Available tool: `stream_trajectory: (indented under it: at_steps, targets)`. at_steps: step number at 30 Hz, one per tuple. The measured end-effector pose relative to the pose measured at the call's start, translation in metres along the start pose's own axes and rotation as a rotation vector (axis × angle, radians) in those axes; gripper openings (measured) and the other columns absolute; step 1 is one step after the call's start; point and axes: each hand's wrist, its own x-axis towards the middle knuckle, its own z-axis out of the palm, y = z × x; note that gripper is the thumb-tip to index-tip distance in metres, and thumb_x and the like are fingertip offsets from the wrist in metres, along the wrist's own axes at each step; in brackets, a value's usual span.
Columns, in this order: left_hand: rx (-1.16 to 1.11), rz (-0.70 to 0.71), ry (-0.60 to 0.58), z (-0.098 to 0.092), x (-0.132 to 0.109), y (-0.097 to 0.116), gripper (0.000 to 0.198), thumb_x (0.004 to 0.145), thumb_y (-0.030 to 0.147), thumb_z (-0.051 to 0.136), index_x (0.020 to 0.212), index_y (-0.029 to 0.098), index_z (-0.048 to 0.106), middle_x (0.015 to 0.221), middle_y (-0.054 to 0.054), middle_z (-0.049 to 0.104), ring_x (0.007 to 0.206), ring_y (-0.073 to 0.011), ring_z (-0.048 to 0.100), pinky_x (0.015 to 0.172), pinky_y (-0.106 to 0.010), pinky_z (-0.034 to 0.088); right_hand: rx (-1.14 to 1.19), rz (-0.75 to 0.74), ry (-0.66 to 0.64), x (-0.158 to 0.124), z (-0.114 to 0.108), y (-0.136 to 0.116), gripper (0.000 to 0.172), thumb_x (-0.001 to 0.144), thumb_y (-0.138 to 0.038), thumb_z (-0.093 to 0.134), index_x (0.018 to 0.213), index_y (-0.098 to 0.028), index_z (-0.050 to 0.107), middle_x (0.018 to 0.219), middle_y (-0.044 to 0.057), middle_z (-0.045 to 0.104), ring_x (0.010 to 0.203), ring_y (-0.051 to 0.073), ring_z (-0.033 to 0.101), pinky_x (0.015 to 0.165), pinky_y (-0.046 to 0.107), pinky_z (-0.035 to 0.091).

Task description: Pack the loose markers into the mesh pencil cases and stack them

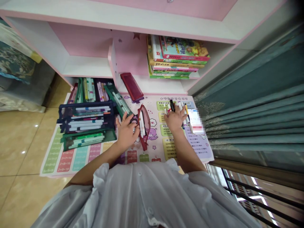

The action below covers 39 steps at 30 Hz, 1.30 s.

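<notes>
My left hand point(127, 131) rests palm down with its fingers spread, its thumb side by the near edge of a dark red mesh pencil pouch point(148, 123). The pouch gapes open, and a few white markers point(142, 124) lie inside. My right hand point(174, 119) is over a small group of loose pens, fingers apart and bent down among them. A black marker point(172, 105) sticks out past its fingers. To the right of this hand lie a yellow-and-black pen point(186, 110) and white pens. The undersides of both hands are hidden.
Several filled mesh pouches, navy point(64, 115) and green point(110, 134), are grouped at left. A flat red pouch point(131, 87) leans against the shelf. Books point(178, 61) are stacked on the shelf. A phone point(195, 122) lies at right, beside a teal curtain point(249, 95). A printed mat point(156, 152) covers the desk.
</notes>
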Motion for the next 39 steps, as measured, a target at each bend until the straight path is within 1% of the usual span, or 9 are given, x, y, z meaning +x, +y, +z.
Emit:
stream_trajectory:
  at_steps: [3, 6, 14, 18, 23, 28, 32, 36, 39]
  targets:
    - [-0.006, -0.002, 0.001, 0.0, 0.0, 0.0, 0.02, 0.088, 0.028, 0.055, 0.076, 0.021, 0.069, 0.138, -0.01, 0.063, 0.145, -0.0389, 0.04, 0.113, -0.072, 0.022, 0.048, -0.017, 0.008, -0.003, -0.005, -0.005, 0.011, 0.076, -0.021, 0.066, 0.07, -0.013, 0.071, 0.154, 0.017, 0.046, 0.15, 0.047, 0.018, 0.109, 0.082, 0.014]
    - [-0.008, -0.004, 0.003, 0.0, -0.001, 0.0, 0.02, 0.089, 0.028, 0.055, 0.076, 0.021, 0.069, 0.138, -0.009, 0.064, 0.145, -0.0381, 0.039, 0.114, -0.071, 0.021, 0.135, -0.051, 0.063, -0.011, -0.015, -0.016, 0.015, 0.076, -0.023, 0.066, 0.064, -0.015, 0.068, 0.153, 0.016, 0.048, 0.151, 0.045, 0.019, 0.11, 0.08, 0.017]
    - [0.0, -0.001, 0.015, 0.001, -0.001, 0.001, 0.02, 0.089, 0.027, 0.055, 0.077, 0.021, 0.07, 0.138, -0.009, 0.064, 0.146, -0.0369, 0.039, 0.115, -0.07, 0.021, 0.329, -0.3, 0.136, -0.048, -0.046, -0.059, 0.019, 0.075, -0.025, 0.064, 0.057, -0.019, 0.062, 0.146, 0.012, 0.056, 0.151, 0.041, 0.025, 0.113, 0.069, 0.027]
    - [0.014, 0.002, 0.017, 0.001, 0.0, 0.001, 0.02, 0.089, 0.027, 0.056, 0.076, 0.021, 0.069, 0.137, -0.009, 0.064, 0.145, -0.0373, 0.04, 0.113, -0.07, 0.023, 0.351, -0.374, 0.046, -0.059, -0.048, -0.077, 0.017, 0.074, -0.024, 0.066, 0.057, -0.018, 0.063, 0.146, 0.014, 0.056, 0.15, 0.043, 0.026, 0.112, 0.07, 0.027]
    - [0.007, 0.016, 0.028, 0.001, -0.001, 0.0, 0.019, 0.088, 0.027, 0.058, 0.075, 0.021, 0.07, 0.137, -0.01, 0.065, 0.145, -0.038, 0.041, 0.113, -0.071, 0.023, 0.29, -0.378, -0.135, -0.06, -0.041, -0.092, 0.018, 0.075, -0.022, 0.068, 0.058, -0.017, 0.065, 0.149, 0.016, 0.052, 0.15, 0.045, 0.024, 0.111, 0.074, 0.025]
    - [0.001, 0.025, 0.029, 0.001, -0.001, -0.001, 0.021, 0.089, 0.028, 0.057, 0.075, 0.02, 0.07, 0.137, -0.01, 0.065, 0.144, -0.0387, 0.041, 0.113, -0.072, 0.024, 0.24, -0.369, -0.198, -0.057, -0.034, -0.096, 0.019, 0.079, -0.025, 0.069, 0.062, -0.016, 0.068, 0.15, 0.019, 0.05, 0.151, 0.045, 0.021, 0.109, 0.078, 0.023]
    - [0.002, 0.034, 0.045, 0.002, -0.001, -0.002, 0.02, 0.088, 0.028, 0.057, 0.076, 0.02, 0.07, 0.136, -0.01, 0.065, 0.144, -0.0384, 0.042, 0.112, -0.072, 0.025, 0.238, -0.368, -0.212, -0.057, -0.032, -0.094, 0.02, 0.082, -0.029, 0.07, 0.066, -0.016, 0.069, 0.15, 0.018, 0.051, 0.15, 0.045, 0.023, 0.109, 0.078, 0.024]
    - [-0.001, 0.031, 0.043, 0.003, -0.002, -0.003, 0.019, 0.088, 0.027, 0.058, 0.075, 0.02, 0.071, 0.136, -0.01, 0.065, 0.143, -0.0383, 0.042, 0.114, -0.072, 0.024, 0.322, -0.419, -0.14, -0.054, -0.031, -0.08, 0.02, 0.088, -0.03, 0.063, 0.075, -0.018, 0.072, 0.146, 0.015, 0.055, 0.15, 0.044, 0.025, 0.109, 0.076, 0.03]
    - [-0.007, 0.021, 0.023, 0.003, -0.001, -0.003, 0.02, 0.088, 0.027, 0.057, 0.075, 0.021, 0.071, 0.136, -0.01, 0.065, 0.144, -0.0385, 0.041, 0.114, -0.073, 0.023, 0.382, -0.569, -0.069, -0.047, -0.03, -0.062, 0.017, 0.085, -0.017, 0.056, 0.083, -0.019, 0.073, 0.146, 0.014, 0.054, 0.153, 0.04, 0.02, 0.113, 0.069, 0.032]
